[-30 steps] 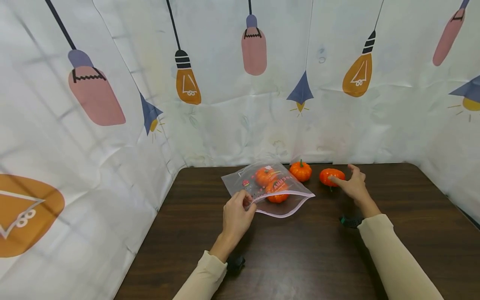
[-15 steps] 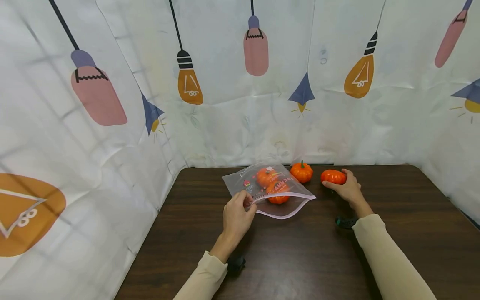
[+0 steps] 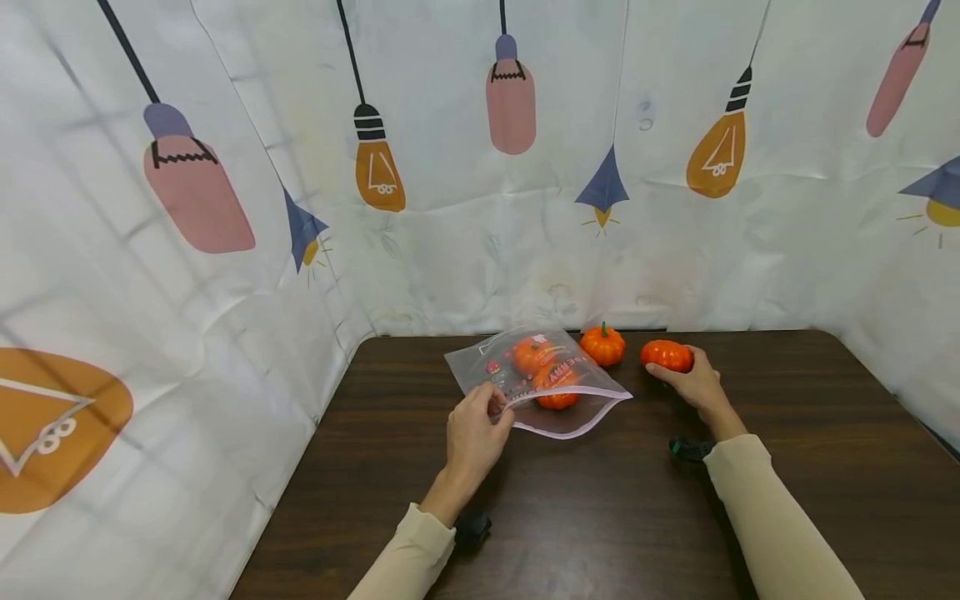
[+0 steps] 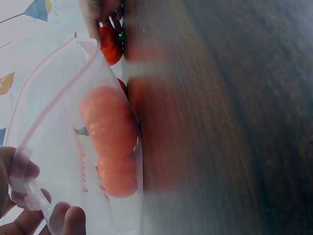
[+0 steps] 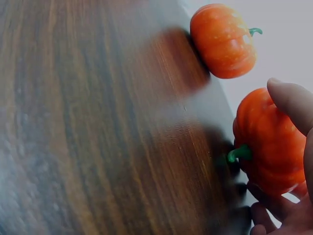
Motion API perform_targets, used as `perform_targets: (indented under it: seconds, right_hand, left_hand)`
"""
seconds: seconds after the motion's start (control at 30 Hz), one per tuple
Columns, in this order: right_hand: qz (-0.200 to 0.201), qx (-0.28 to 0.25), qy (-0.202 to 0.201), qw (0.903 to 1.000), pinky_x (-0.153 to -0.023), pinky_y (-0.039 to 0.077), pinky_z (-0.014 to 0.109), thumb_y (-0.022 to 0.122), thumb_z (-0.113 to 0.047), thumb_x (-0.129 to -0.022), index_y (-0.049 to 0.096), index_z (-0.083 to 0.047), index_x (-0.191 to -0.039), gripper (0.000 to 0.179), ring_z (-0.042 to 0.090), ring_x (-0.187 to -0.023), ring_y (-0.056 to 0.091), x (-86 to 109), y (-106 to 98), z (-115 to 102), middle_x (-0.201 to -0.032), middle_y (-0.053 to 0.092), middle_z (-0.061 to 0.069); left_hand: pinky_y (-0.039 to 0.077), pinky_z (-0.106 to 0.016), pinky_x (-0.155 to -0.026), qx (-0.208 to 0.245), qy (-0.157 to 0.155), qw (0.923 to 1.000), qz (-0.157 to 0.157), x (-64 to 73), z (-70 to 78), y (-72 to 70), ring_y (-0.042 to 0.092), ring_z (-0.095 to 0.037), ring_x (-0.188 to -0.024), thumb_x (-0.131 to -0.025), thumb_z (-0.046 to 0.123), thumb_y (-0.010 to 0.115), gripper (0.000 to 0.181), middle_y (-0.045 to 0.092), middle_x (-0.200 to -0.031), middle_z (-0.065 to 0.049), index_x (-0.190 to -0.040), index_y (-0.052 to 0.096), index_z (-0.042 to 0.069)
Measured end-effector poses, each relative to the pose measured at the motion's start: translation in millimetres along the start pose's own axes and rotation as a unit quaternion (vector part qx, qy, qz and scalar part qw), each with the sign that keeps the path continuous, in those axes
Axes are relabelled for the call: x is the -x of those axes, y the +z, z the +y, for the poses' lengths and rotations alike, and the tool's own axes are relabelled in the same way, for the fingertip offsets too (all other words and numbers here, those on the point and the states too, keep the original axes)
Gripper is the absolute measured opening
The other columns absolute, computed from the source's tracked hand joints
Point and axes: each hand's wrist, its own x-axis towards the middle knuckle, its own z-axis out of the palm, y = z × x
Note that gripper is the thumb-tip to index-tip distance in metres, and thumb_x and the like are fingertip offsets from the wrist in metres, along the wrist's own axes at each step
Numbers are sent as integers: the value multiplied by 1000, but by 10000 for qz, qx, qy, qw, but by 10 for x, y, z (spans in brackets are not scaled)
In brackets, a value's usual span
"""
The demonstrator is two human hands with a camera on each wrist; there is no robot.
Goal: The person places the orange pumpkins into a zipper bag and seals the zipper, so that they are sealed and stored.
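My left hand (image 3: 476,421) pinches the near left corner of a clear zip bag (image 3: 480,360) with a pink zip edge. The bag's mouth gapes toward me. Two small orange toy pumpkins (image 4: 108,120) lie inside it, partly veiled by the printed plastic. At the right, my right hand (image 3: 701,383) grips another small orange pumpkin (image 3: 666,356) between thumb and fingers. The right wrist view shows that pumpkin's green stem (image 5: 239,153) pointing toward the tabletop. One more pumpkin (image 3: 602,344) stands stem up, just beyond the bag's right side.
The dark wooden table (image 3: 592,517) reaches back to a white curtain (image 3: 465,275) printed with lamps and bulbs. The curtain also hangs along the left side. A dark band (image 3: 690,448) sits at my right wrist, a black device (image 3: 472,530) at my left.
My right hand has moved slightly left, and its spread fingers have come round the right pumpkin, which has tipped a little. My left hand and the bag stay in place.
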Motion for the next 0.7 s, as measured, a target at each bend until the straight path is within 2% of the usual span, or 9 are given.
perform_targets:
  seconds: [0.2, 0.3, 0.53, 0.7]
  right_hand:
    - [40, -103, 31, 9999, -110, 28, 69, 67, -62, -89, 8, 1, -161, 112, 52, -139, 21, 25, -4, -1, -159, 23, 35]
    - [-1, -190, 55, 9998, -113, 28, 68, 66, -63, -90, 7, 0, -161, 112, 53, -141, 26, 36, -10, 15, -160, 22, 35]
    - [-101, -715, -49, 9974, -116, 27, 65, 66, -59, -92, 5, 1, -161, 110, 49, -141, 31, 78, -26, 60, -162, 19, 33]
    - [-98, -837, -66, 9964, -116, 26, 65, 66, -59, -92, 7, 0, -161, 109, 47, -139, 32, 111, -40, 79, -162, 21, 31]
  left_hand:
    - [49, -29, -63, -8, -68, 10000, -46, 5, 3, -1, 61, -10, -67, -79, 13, 75, 14, 65, -78, 3, -84, 63, 16]
    - [48, -28, -63, -11, -61, 10000, -55, 5, 2, 1, 60, -10, -67, -79, 13, 76, 14, 65, -77, 2, -85, 63, 16]
    - [47, -28, -62, -14, -37, 10000, -25, 7, -3, 2, 59, -9, -65, -79, 13, 76, 14, 64, -77, 3, -84, 63, 16]
    - [46, -28, -62, -38, -75, 10000, -30, 4, -7, 5, 59, -9, -65, -79, 14, 76, 14, 64, -77, 4, -84, 64, 16]
